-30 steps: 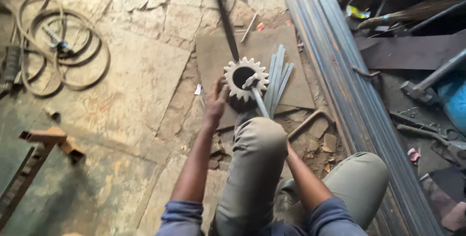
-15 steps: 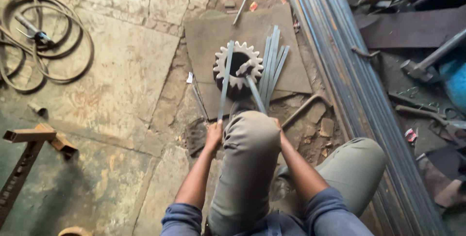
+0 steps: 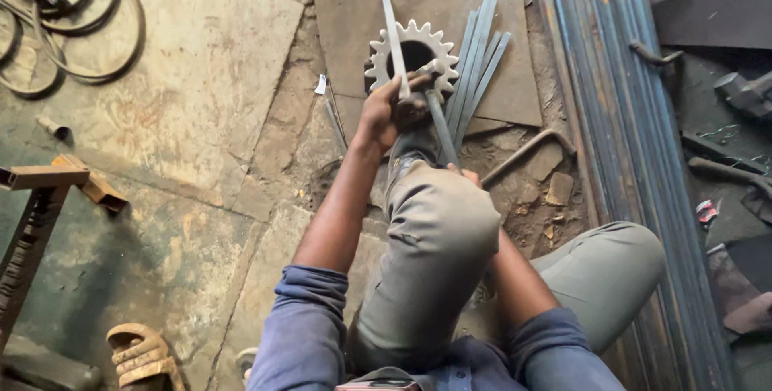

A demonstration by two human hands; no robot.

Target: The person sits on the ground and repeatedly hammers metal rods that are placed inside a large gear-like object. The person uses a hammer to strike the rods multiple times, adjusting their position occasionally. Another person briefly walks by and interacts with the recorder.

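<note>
Fingers (image 3: 394, 106) of my left hand (image 3: 384, 114) curled tight around a flat metal strip (image 3: 392, 37), gripping it low down so the strip runs up and away across the toothed sprocket (image 3: 412, 57). Sprocket lies flat on a rusty steel plate (image 3: 354, 13) on the floor, big round hole in its middle, strip crossing over its left half. Bundle of more flat strips (image 3: 474, 65) fanned out just right of the sprocket, touching its rim, on the same plate. One darker strip (image 3: 441, 130) comes down from the sprocket toward my raised knee (image 3: 442, 214). Right hand (image 3: 466, 174) mostly hidden behind the knee, only a bit of fingertip shows near that darker strip; cannot tell if it is closed or spread. Bent rod (image 3: 527, 150) on the dirt just right of the knee. Long steel bars (image 3: 611, 118) stacked along the right side. Coiled hose (image 3: 72, 29) top left, well apart. Rusty square-tube frame (image 3: 40, 190) at left edge, sandal (image 3: 141, 355) bottom left.
</note>
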